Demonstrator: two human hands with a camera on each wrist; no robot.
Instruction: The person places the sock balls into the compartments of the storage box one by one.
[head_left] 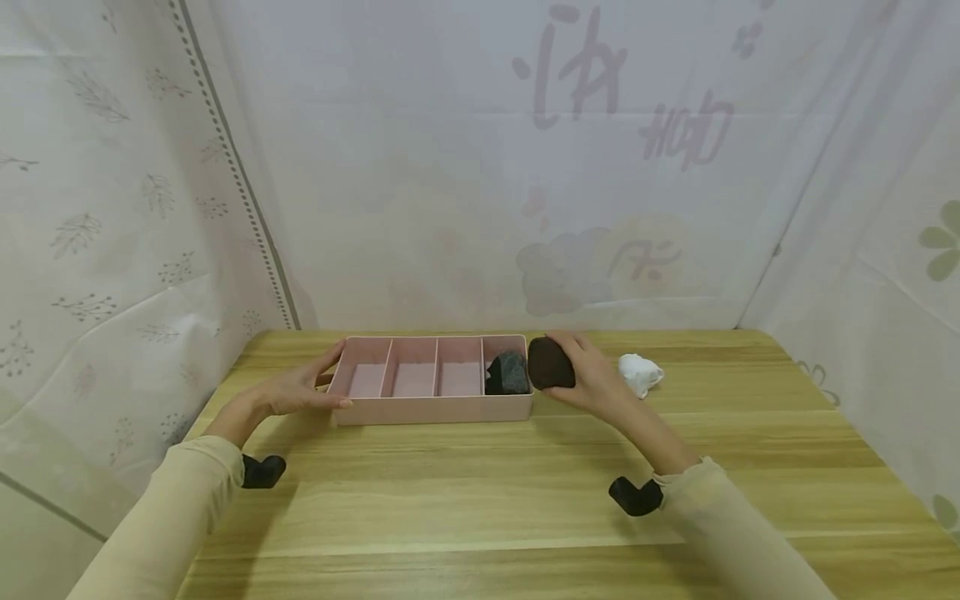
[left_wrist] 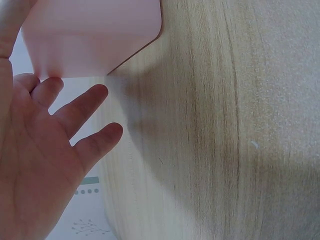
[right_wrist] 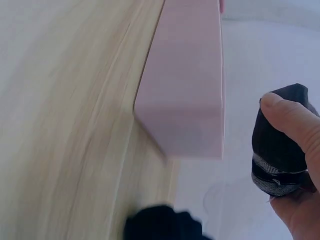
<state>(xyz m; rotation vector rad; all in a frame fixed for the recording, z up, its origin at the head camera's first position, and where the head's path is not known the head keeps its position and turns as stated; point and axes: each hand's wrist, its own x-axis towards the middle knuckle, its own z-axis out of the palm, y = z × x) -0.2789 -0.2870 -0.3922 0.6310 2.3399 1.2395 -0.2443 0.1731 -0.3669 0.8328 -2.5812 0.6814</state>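
Observation:
A pink divided box (head_left: 435, 410) stands on the wooden table, its compartments in a row. My left hand (head_left: 294, 392) holds its left end, thumb at the front corner and a finger along the far corner; in the left wrist view the other fingers spread out beside the end wall. In the rightmost compartment lies a dark grey and black cloth bundle (head_left: 512, 372). My right hand (head_left: 592, 375) grips a balled dark sock (head_left: 551, 363) just off the box's right end. The right wrist view shows this sock (right_wrist: 280, 140) with a grey patterned band, pinched by the thumb.
A white crumpled cloth bundle (head_left: 641, 375) lies on the table (head_left: 465, 500) to the right of my right hand. Black attachments (head_left: 636, 497) stick out at both wrists. Patterned white curtains (head_left: 450, 167) hang behind and on both sides of the table.

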